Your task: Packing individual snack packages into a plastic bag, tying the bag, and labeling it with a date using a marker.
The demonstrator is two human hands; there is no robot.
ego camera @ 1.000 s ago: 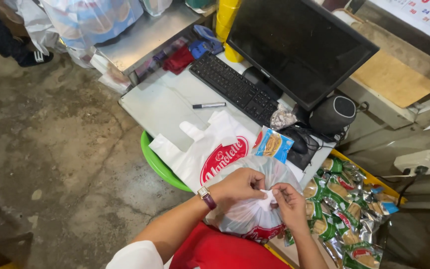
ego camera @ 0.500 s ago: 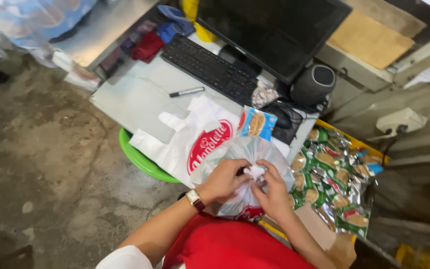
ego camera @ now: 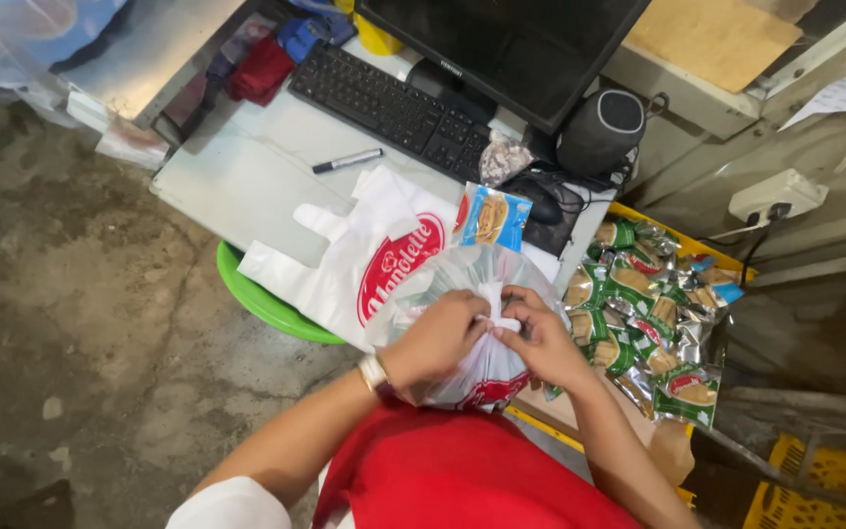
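Note:
A filled translucent plastic bag (ego camera: 472, 279) rests at the desk's near edge, its top gathered into a white twist. My left hand (ego camera: 435, 338), with a watch on the wrist, and my right hand (ego camera: 539, 338) both pinch that gathered top. The bag's contents are hidden by the plastic. Under and beside it lie flat white carrier bags (ego camera: 364, 250) with a red oval print. A blue snack packet (ego camera: 492, 217) stands just beyond the bag.
A black keyboard (ego camera: 384, 103), monitor (ego camera: 511, 49), round black speaker (ego camera: 601, 129), mouse (ego camera: 538, 204) and a marker pen (ego camera: 347, 161) sit on the white desk (ego camera: 237, 186). A yellow crate holds several green snack packets (ego camera: 653, 313) at right. A green basin (ego camera: 257, 299) sits below the desk edge.
My hands have stayed on the bag's top and drawn the twist tighter between them. The camera view has shifted slightly; the bag looks more closed.

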